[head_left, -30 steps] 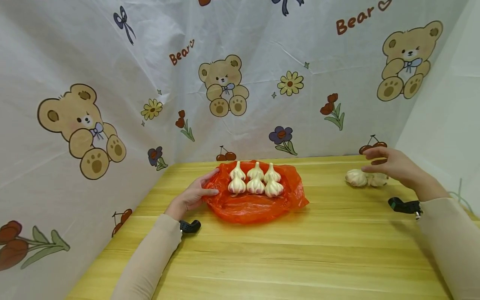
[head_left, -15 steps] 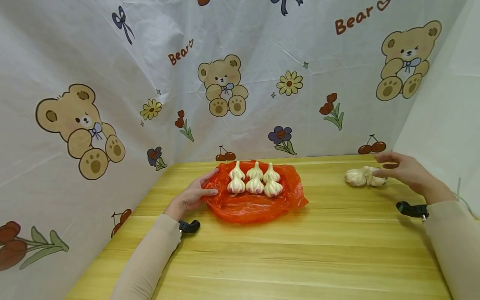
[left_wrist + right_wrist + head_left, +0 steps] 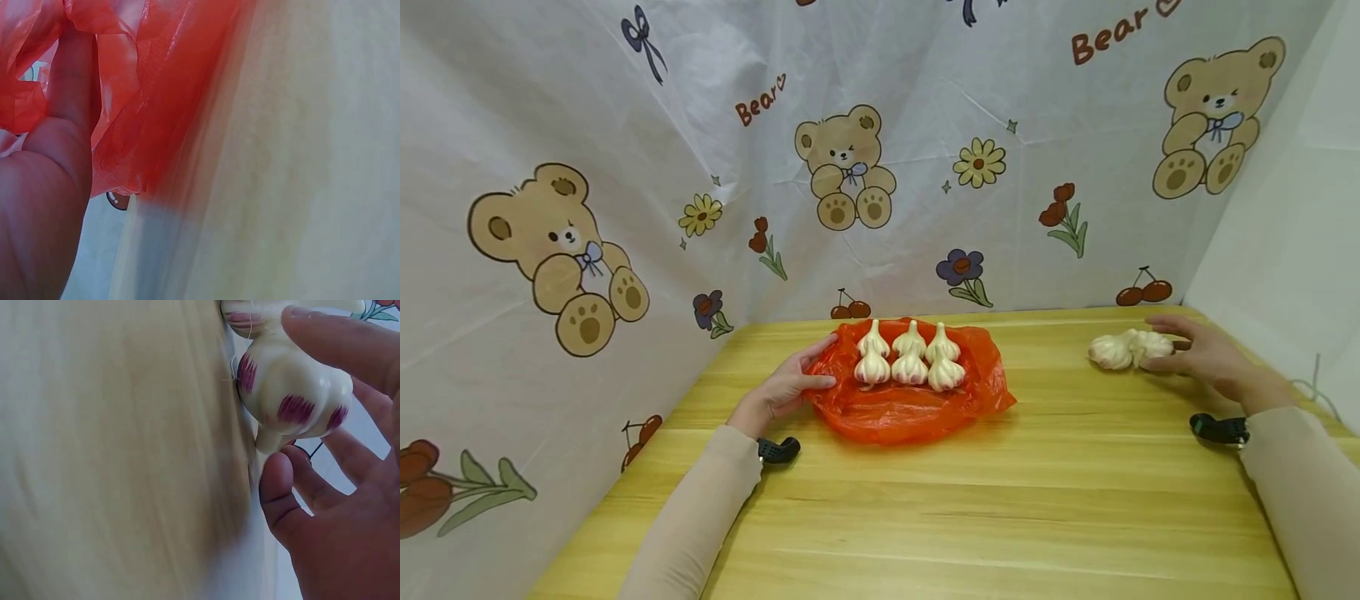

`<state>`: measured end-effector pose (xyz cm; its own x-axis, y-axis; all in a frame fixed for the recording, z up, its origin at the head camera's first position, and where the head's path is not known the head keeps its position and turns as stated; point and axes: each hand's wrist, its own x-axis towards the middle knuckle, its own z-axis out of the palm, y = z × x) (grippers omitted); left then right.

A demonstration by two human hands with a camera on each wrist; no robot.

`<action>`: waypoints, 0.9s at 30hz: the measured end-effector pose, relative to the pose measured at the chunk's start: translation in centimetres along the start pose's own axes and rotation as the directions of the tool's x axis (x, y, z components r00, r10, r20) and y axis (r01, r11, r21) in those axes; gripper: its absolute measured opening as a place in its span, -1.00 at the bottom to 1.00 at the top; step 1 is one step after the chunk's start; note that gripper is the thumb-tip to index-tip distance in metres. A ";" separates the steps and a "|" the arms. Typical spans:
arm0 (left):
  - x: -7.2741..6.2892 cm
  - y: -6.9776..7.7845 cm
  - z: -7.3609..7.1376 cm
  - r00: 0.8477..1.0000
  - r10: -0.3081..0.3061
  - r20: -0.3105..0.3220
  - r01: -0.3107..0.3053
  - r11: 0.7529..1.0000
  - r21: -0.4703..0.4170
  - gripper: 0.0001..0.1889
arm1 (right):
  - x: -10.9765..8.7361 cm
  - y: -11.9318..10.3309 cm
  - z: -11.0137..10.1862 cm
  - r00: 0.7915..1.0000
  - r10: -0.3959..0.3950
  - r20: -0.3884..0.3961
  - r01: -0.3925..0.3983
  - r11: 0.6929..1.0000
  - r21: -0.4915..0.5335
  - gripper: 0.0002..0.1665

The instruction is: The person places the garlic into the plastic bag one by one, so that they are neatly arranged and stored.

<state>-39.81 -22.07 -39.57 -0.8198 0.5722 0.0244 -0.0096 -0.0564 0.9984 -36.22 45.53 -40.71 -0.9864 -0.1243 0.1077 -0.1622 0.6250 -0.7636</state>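
My left hand (image 3: 786,385) grips the left edge of a red plastic bag (image 3: 902,417), thumb in front and the other fingers partly hidden by the film. On the spread bag stand several white garlic bulbs (image 3: 910,367) in two rows, stems up. At the far right of the table, two more bulbs lie side by side. My right hand (image 3: 1213,358) has its fingers curved round the right one, a garlic bulb (image 3: 287,387) with purple streaks. Its neighbour, another garlic bulb (image 3: 1111,352), lies just left of the fingertips.
Both bulbs and bag rest toward the back of a wooden table (image 3: 985,517). A white cloth (image 3: 910,75) printed with bears and flowers hangs behind and along the left. A pale wall (image 3: 1300,250) borders the right, with a thin cord (image 3: 1317,387) near it.
My right hand shifted right, then came down round the right-hand garlic bulb with its fingers closing in. The left hand and the bag have stayed put.
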 end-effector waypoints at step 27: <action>-0.1 0.0 0.1 1.000 0.002 -0.012 -0.002 1.000 0.027 -0.05 | -0.4 -0.5 0.3 1.000 0.016 0.012 -0.013 0.977 -0.213 0.00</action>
<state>-39.69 -22.05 -39.55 -0.8269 0.5618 0.0257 0.0071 -0.0353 0.9994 -35.78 45.03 -40.53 -0.9884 -0.1238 0.0880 -0.1517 0.7763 -0.6118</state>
